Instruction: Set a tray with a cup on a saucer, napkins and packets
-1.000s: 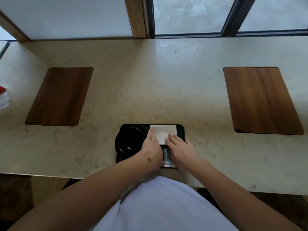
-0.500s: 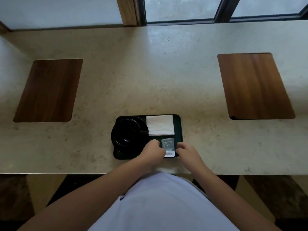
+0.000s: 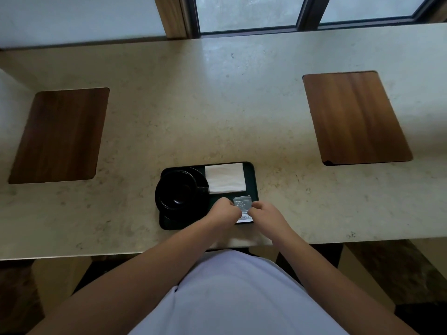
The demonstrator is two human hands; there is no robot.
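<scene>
Pale stone desk (image 3: 217, 105) runs under a window, with a dark tray (image 3: 251, 184) near its front edge, right before the person. On the tray's left half a black cup (image 3: 176, 189) stands on a saucer (image 3: 167, 213); a white napkin (image 3: 226, 177) lies flat in the far right corner. The packets (image 3: 242, 204) lie in the near right corner, long axis running away from the person, between the two hands.

The left hand (image 3: 223, 212) is curled, its fingertips pinching the packets' left edge. The right hand (image 3: 264, 213) is curled likewise at the right edge. Both hands touch the packets and neither is plainly nearer. How many packets are stacked there I cannot tell.

Judging by this, the coming move is a small squaring of the packets parallel to the tray's right rim, just this side of the napkin, with both hands nudging together.
</scene>
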